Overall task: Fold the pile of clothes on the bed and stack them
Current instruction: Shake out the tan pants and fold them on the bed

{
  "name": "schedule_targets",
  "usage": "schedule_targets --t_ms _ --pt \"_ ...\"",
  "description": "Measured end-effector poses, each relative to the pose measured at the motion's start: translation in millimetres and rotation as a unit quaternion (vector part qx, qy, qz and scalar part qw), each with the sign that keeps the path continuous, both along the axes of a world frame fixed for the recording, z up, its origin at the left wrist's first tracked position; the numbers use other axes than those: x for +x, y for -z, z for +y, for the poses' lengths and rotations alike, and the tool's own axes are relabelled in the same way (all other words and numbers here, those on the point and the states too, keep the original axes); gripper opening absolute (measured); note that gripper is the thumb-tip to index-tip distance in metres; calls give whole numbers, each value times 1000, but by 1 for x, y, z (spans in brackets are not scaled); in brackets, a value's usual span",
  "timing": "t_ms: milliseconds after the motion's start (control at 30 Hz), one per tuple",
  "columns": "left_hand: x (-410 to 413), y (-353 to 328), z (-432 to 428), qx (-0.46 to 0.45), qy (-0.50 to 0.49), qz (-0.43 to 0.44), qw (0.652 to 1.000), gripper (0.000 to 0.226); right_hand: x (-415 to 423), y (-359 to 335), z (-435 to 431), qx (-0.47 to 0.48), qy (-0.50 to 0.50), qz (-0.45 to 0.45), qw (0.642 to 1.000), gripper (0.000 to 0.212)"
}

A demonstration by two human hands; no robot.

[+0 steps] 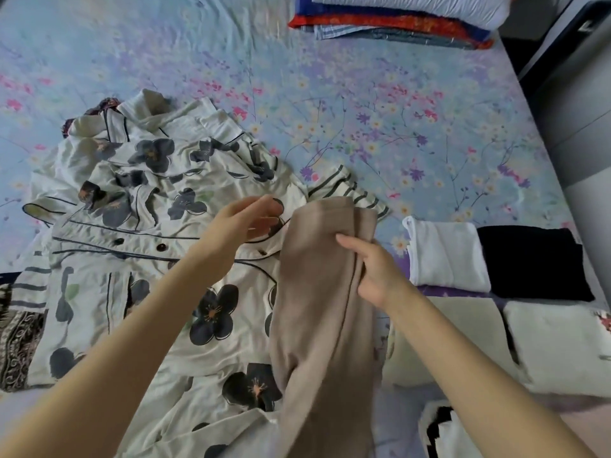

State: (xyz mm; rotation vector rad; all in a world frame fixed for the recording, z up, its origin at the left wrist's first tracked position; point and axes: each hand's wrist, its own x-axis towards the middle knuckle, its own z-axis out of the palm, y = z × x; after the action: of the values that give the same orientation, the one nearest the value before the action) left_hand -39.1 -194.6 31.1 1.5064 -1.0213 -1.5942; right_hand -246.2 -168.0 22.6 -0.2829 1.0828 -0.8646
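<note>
Head view. Step in hand: folding the beige garment (324, 292), which I hold lifted above the near edge of the bed (363, 110), just right of the floral pyjama pile (158, 200) and partly over it.

Procedure, as I judge it:
1. Square the top edge first. It is already doubled over, so match the two layers along their seams before lowering.
2. Let the hanging length drop straight. The cloth is soft and will twist if I swing it.
3. Lay it on a bare part of the sheet, not on the pile, and smooth it from the fold outward.
4. Fold to about the footprint of the folded white piece (446, 256) and the folded black piece (532, 262), which lie side by side near the right edge of the bed, so that it stacks level with them.

Hand state:
- My right hand (373, 272) is clamped on the beige garment. The fingers curl round a vertical fold near its top and the thumb presses on the front.
- My left hand (248, 219) hovers at the garment's upper left corner with its fingers loosely bent. The picture is blurred there, so I cannot tell whether it pinches the edge or is just clear of it
</note>
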Motion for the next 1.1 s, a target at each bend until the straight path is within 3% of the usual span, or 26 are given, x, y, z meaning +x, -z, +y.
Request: schedule_targets --t_ms 200,300,433,467,533,667,767,867,933,1000,1033,1100 --pt "-48 76 13 213 114 156 958 66 -52 2 -40 7 -29 10 1000 21" --pt "-64 118 31 276 173 139 935 87 -64 30 -56 28 -31 3 999 22" --pt "-66 157 58 327 252 28 910 113 -69 78 -70 60 -32 -9 998 24" --pt "-63 166 66 328 281 3 902 108 -68 90 -73 65 -32 -18 997 26" --pt "-61 174 80 314 346 -33 883 75 -67 107 -81 65 -25 -28 997 32" --pt "-58 191 92 234 472 -201 826 25 -69 139 -106 62 7 -19 998 23" --pt "-55 191 96 220 522 -244 787 28 -72 170 -116 85 -6 70 994 18" --pt "-52 193 99 218 534 -271 771 38 -72 198 -106 89 -45 243 965 10" --pt "-55 191 102 222 530 -286 767 42 -76 201 -89 22 -13 425 905 14" --pt "-59 186 106 219 511 -313 770 50 -81 193 -54 -21 -18 542 840 6" --pt "-61 184 106 217 494 -328 775 54 -80 193 -31 -3 -29 555 832 19" --pt "-63 183 110 218 462 -347 786 56 -75 197 25 73 -58 513 853 41"
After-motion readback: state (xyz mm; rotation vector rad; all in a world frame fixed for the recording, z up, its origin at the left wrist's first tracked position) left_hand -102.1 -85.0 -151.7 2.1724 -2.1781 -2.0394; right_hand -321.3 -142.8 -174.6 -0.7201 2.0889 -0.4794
